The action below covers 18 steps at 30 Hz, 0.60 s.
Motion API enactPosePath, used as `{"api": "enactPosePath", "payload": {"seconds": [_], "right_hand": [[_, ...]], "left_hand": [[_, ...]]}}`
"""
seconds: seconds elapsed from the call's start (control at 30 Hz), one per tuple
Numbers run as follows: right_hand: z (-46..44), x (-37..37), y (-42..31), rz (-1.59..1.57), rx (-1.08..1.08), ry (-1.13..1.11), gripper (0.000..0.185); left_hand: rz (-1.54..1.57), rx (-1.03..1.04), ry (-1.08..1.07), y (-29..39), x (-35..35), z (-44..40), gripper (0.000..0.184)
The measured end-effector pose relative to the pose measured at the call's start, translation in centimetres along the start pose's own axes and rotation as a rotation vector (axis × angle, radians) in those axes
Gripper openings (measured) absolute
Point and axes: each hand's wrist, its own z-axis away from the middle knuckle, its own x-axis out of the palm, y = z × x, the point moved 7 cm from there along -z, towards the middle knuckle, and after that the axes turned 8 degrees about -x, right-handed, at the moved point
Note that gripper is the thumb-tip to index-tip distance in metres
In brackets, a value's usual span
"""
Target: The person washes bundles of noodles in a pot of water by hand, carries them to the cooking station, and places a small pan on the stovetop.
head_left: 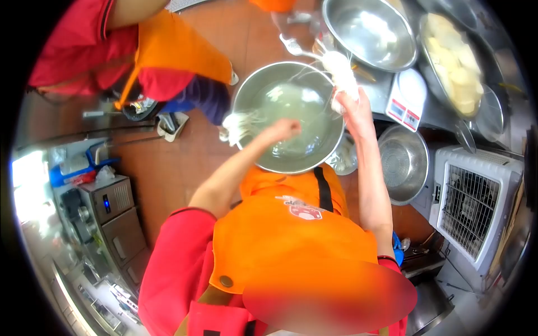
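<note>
A metal basin of cloudy water sits in front of my orange apron. Above its middle, my left hand is closed; what its fingers hold, if anything, is hidden. My right hand, at the basin's right side, grips a white bundle with thin strands hanging toward the water. Blur keeps me from telling exactly what it is. Another white stringy clump lies over the basin's left rim.
At the upper right, a white kitchen scale stands beside an empty metal bowl and a basin of pale yellow slices. A metal bowl sits lower, near an air cooler. A co-worker in an orange apron stands at upper left.
</note>
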Motion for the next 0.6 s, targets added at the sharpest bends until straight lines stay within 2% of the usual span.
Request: {"api": "enactPosePath", "payload": {"seconds": [0.07,0.17,0.27,0.37,0.47,0.57,0.6], "right_hand": [[0.0,0.0,0.2,0.013,-0.001,0.009,0.043],[1.1,-0.5,1.0,0.005,0.031,0.017,0.044],[2.1,-1.8,3.1,0.019,0.133,0.024,0.047],[3.3,-1.9,2.8,-0.029,0.177,0.057,0.049],[3.6,-2.0,2.8,-0.026,0.22,0.028,0.049],[3.8,-2.0,3.0,-0.031,0.244,-0.014,0.049],[3.6,-2.0,3.3,-0.038,0.249,-0.032,0.048]], "left_hand": [[-0.157,-0.008,-0.039,-0.6,3.6,-1.4,0.044],[-0.477,0.025,0.265,-3.3,7.4,-5.1,0.039],[-0.532,-0.254,-0.05,-1.6,8.2,-4.9,0.041],[-0.635,-0.216,-0.403,-3.7,12.7,-6.7,0.038],[-0.505,-0.234,-0.234,-0.4,9.5,-3.3,0.036],[-0.352,-0.116,-0.038,3.1,4.6,0.0,0.027],[-0.121,-0.029,-0.087,3.7,3.4,1.1,0.026]]}}
